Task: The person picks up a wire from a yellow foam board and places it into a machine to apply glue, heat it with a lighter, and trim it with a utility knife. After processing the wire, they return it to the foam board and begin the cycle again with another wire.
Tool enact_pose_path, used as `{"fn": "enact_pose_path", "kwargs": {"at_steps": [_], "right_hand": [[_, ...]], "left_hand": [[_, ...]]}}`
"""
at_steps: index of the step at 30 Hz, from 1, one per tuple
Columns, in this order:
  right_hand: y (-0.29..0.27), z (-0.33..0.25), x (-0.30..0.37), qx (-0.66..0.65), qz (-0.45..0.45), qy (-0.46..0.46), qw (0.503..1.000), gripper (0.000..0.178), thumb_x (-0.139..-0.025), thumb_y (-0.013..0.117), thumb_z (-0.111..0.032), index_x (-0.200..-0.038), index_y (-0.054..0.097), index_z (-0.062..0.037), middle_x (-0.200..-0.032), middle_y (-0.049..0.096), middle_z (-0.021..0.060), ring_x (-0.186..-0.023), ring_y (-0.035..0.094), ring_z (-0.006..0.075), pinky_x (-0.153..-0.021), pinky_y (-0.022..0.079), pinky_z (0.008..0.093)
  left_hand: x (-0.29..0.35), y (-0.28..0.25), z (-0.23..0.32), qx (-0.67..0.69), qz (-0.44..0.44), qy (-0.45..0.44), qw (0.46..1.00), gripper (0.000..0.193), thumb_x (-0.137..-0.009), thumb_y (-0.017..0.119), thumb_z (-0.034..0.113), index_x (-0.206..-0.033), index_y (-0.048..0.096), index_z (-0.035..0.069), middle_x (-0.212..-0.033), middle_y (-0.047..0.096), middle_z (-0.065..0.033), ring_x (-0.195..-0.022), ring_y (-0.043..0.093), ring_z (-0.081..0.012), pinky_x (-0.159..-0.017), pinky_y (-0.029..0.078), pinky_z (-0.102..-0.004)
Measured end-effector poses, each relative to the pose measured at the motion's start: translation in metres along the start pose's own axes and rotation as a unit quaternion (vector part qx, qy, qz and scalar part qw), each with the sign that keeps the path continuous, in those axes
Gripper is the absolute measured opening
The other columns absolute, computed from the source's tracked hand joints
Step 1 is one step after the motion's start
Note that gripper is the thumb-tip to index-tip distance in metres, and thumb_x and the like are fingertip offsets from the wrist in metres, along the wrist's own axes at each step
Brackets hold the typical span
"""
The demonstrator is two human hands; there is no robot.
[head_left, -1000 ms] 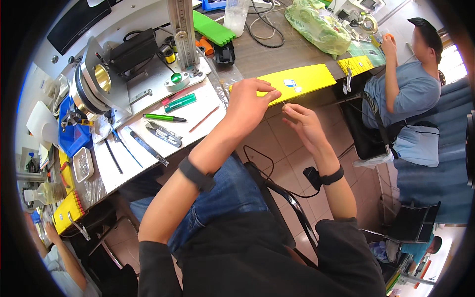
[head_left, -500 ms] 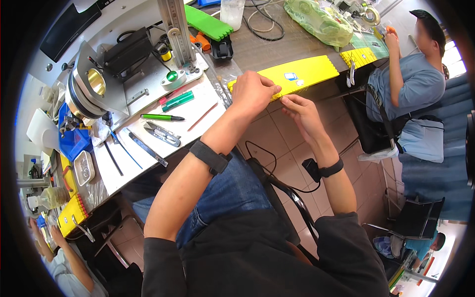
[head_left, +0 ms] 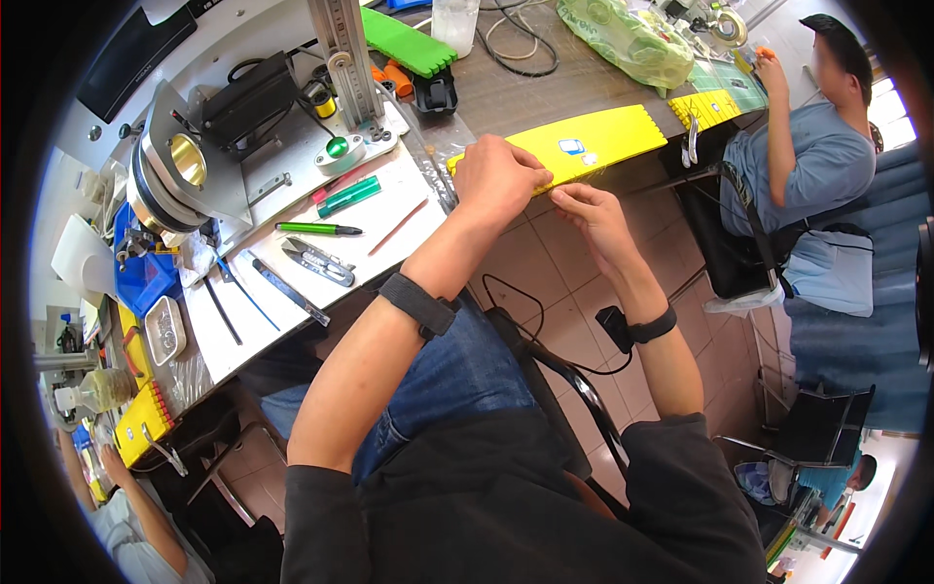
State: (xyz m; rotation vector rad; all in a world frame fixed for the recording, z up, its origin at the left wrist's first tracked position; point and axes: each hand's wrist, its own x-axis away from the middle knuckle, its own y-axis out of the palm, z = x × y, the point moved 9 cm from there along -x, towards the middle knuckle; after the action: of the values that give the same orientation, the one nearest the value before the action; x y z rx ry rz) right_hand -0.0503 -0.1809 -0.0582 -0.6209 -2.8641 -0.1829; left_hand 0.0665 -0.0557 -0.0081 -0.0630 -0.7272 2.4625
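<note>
A long yellow board (head_left: 623, 139) with a notched end and small blue-and-white pictures juts out from the bench edge. My left hand (head_left: 494, 178) rests over its near edge, thumb and fingertips closed in a pinch. Just right of it and slightly lower, my right hand (head_left: 595, 226) has thumb and forefinger pressed together, close to the left fingertips. Whatever lies between the fingers is too small to make out. Each wrist wears a black band.
On the white work surface lie thread snips (head_left: 319, 263), a green-black pen (head_left: 319, 230), a green lighter-like piece (head_left: 348, 197) and a brown stick (head_left: 397, 228). A metal machine (head_left: 185, 165) stands behind. One co-worker (head_left: 808, 146) sits at right, another (head_left: 141, 506) at lower left.
Both hands stay at the board's near edge, still pinching. My right fingertips have shifted very slightly; nothing else visibly differs.
</note>
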Motion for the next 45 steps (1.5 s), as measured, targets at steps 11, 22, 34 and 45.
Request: {"fn": "enact_pose_path", "kwargs": {"at_steps": [11,22,34,45], "right_hand": [[-0.004,0.008,0.001,0.073,0.008,-0.024,0.997,0.017,-0.088,0.069,-0.012,-0.093,0.069,0.0048,-0.103,0.054,0.0031,-0.093,0.054,0.0118,-0.083,0.043,0.0254],[-0.009,0.012,0.007,0.132,0.007,-0.035,0.991,0.017,-0.087,0.069,-0.012,-0.092,0.068,0.0038,-0.101,0.053,0.0042,-0.095,0.051,0.0139,-0.086,0.04,0.0271],[-0.051,-0.049,0.026,0.21,0.224,-0.165,0.937,0.019,-0.082,0.073,-0.011,-0.097,0.07,0.0001,-0.097,0.064,0.007,-0.09,0.061,0.0153,-0.082,0.048,0.027],[0.167,-0.166,0.056,0.095,-0.136,-0.136,0.977,0.021,-0.091,0.063,-0.015,-0.104,0.066,0.0014,-0.092,0.066,0.0062,-0.083,0.061,0.0123,-0.078,0.047,0.0262]], "left_hand": [[0.0,0.001,0.007,-0.033,0.013,0.02,0.999,0.019,-0.064,0.083,0.025,-0.077,0.078,0.012,-0.078,0.073,-0.0091,-0.075,0.069,-0.0254,-0.074,0.052,-0.0354],[0.002,0.002,0.007,-0.043,0.018,0.019,0.999,0.021,-0.063,0.084,0.027,-0.077,0.078,0.013,-0.077,0.073,-0.0088,-0.076,0.069,-0.0263,-0.075,0.053,-0.0363],[0.051,-0.08,0.025,0.21,0.015,0.056,0.976,0.028,-0.087,0.07,0.026,-0.098,0.073,0.001,-0.075,0.066,-0.0037,-0.06,0.054,-0.0083,-0.057,0.044,-0.0246],[0.176,-0.3,-0.063,0.386,0.309,0.048,0.868,0.017,-0.089,0.065,0.016,-0.089,0.072,0.001,-0.07,0.06,0.0046,-0.05,0.032,0.0013,-0.045,0.021,-0.0186]]}}
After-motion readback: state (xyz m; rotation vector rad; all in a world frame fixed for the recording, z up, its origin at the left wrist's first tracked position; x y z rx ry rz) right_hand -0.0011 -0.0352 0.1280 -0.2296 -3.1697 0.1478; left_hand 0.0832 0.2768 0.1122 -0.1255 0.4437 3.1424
